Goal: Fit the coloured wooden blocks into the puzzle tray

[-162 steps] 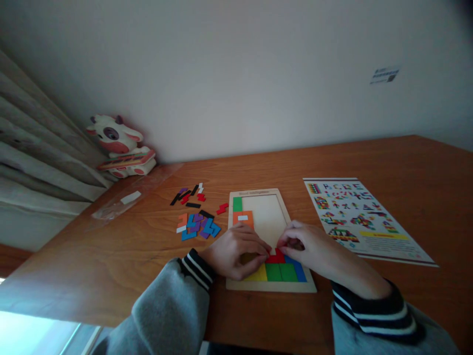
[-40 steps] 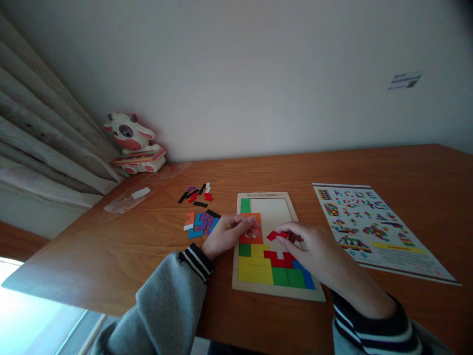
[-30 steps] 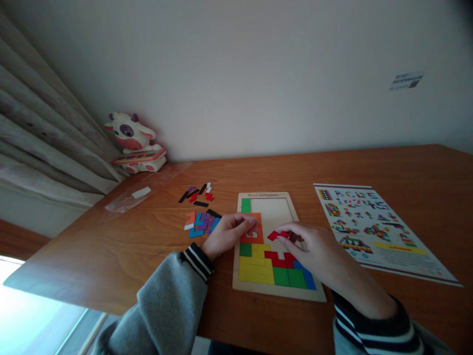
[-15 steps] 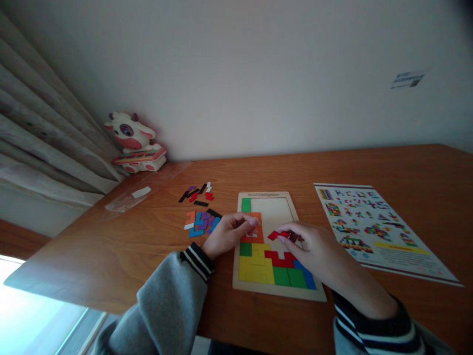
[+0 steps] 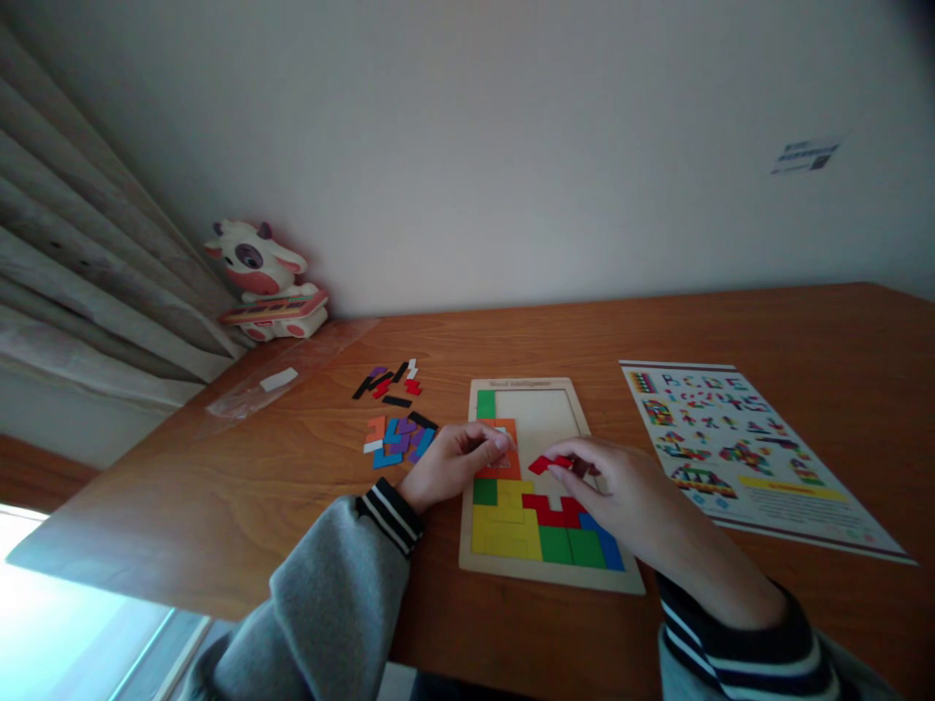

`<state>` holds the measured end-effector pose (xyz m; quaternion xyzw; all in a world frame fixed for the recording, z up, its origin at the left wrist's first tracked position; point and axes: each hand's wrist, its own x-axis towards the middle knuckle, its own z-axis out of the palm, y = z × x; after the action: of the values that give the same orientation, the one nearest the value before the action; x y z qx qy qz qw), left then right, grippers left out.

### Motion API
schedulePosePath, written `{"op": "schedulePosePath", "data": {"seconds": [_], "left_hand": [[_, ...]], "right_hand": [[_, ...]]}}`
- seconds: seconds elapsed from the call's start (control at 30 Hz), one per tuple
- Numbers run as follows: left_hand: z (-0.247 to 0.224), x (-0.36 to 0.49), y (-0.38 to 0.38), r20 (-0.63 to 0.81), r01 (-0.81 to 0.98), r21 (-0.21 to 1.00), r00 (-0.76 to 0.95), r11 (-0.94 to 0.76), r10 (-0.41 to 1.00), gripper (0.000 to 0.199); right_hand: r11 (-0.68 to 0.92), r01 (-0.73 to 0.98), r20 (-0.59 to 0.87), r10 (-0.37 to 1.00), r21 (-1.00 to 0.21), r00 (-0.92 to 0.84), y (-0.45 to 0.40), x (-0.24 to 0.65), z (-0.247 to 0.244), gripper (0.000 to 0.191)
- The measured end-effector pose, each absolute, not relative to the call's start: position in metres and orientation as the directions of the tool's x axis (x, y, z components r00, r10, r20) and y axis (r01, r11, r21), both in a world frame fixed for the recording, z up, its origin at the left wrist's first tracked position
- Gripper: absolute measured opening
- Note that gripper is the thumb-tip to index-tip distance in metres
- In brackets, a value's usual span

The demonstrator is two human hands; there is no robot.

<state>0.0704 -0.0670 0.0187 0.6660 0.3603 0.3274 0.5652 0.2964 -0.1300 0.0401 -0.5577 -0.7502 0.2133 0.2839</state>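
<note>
A wooden puzzle board (image 5: 474, 564) lies before me, partly filled with flat coloured pieces. My right hand (image 5: 595, 472) pinches a red puzzle piece (image 5: 542, 464) just above the board's middle. Below it, a red piece (image 5: 542, 510) lies among yellow pieces (image 5: 505, 534), green pieces (image 5: 572, 547) and a blue piece (image 5: 610, 547). At the board's left side, my left hand (image 5: 466, 458) has thumb and fingers closed together over orange pieces (image 5: 509, 465); whether anything is between its fingertips is hidden. A green piece (image 5: 486, 404) sits in the upper left corner.
Loose blue and purple pieces (image 5: 398, 443) lie left of the board, with black, red and white pieces (image 5: 396, 401) behind them. A printed pattern sheet (image 5: 737, 428) is on the right. Farther left are a clear plastic bag (image 5: 241, 401) and a toy cow (image 5: 267, 273).
</note>
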Motion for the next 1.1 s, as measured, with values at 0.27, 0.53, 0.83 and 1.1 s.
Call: {"op": "schedulePosePath", "data": {"seconds": [0.27, 0.53, 0.83, 1.1], "left_hand": [[0.026, 0.066, -0.077, 0.709, 0.203, 0.442, 0.519, -0.874, 0.478, 0.006], [0.031, 0.057, -0.073, 0.678, 0.123, -0.15, 0.735, -0.981, -0.012, 0.013], [0.04, 0.063, -0.081, 0.531, 0.028, -0.316, 0.834, -0.948, -0.152, 0.012], [0.043, 0.069, -0.088, 0.521, -0.009, -0.364, 0.827, -0.931, -0.212, 0.019]], "right_hand": [[0.302, 0.711, 0.2, 0.953, -0.635, -0.226, -0.13, 0.297, 0.041, 0.021], [0.319, 0.689, 0.208, 0.948, -0.651, -0.242, -0.129, 0.298, 0.037, 0.02], [0.269, 0.63, 0.161, 0.961, -0.729, -0.224, -0.13, 0.308, 0.033, 0.017], [0.28, 0.694, 0.143, 0.958, -0.664, -0.25, -0.129, 0.307, 0.035, 0.027]]}}
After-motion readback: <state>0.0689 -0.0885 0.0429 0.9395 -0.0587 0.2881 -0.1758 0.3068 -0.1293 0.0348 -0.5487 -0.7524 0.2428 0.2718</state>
